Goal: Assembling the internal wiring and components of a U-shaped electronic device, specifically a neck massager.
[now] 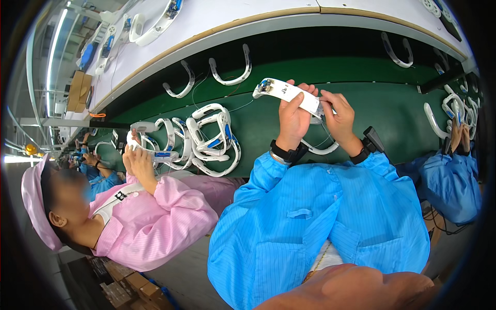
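Observation:
My left hand (293,123) is closed round a white curved plastic band (281,92), held above the green work surface. A small circuit board with blue and metal parts (266,86) shows at the band's far left end. My right hand (339,120) has its thumb and fingers pressed together at the band's other end, by a greyish clear piece. What exactly lies between those fingertips is partly hidden. Under my hands, a second white curved band (324,150) rests on the green surface, and a thin wire runs nearby.
To the left, several white bands with blue parts (214,137) lie heaped beside a co-worker in pink (155,222), who handles one. More bands (231,80) lie farther back, below a raised white shelf (248,13). At right, a co-worker in a blue sleeve (449,175) works by another heap.

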A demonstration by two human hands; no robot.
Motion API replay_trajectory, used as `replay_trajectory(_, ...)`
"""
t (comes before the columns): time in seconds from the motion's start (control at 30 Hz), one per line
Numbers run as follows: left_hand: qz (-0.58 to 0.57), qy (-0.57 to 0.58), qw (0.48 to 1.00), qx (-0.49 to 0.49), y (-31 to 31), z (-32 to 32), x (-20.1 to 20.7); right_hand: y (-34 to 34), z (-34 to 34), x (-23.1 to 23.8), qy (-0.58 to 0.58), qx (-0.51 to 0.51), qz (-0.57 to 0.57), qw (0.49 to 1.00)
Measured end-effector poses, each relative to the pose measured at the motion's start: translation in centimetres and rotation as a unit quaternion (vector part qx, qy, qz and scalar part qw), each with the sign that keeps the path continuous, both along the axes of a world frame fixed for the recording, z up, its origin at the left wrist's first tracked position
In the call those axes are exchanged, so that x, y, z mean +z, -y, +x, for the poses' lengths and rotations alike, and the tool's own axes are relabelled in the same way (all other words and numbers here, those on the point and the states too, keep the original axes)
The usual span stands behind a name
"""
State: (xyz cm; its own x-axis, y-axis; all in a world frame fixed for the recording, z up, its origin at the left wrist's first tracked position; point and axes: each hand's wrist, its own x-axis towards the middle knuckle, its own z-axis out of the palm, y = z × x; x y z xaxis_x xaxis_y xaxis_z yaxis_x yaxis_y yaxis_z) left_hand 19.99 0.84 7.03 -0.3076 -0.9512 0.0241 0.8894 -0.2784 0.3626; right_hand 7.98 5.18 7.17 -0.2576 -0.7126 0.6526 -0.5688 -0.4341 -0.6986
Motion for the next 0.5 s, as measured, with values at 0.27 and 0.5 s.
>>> replay_trajectory(0.27, -0.016, 0.131, 0.991, -0.034, 0.9, 1.6, -2.0, 2.1, -1.5, 0.1, 0.064, 0.063, 0.083, 0.992)
replay_trajectory(0.5, -0.091, 0.288, 0.950, -0.082, 0.3, 0.6, -3.2, 8.6, -2.8, 3.1, -0.125, 0.229, 0.375, 0.890)
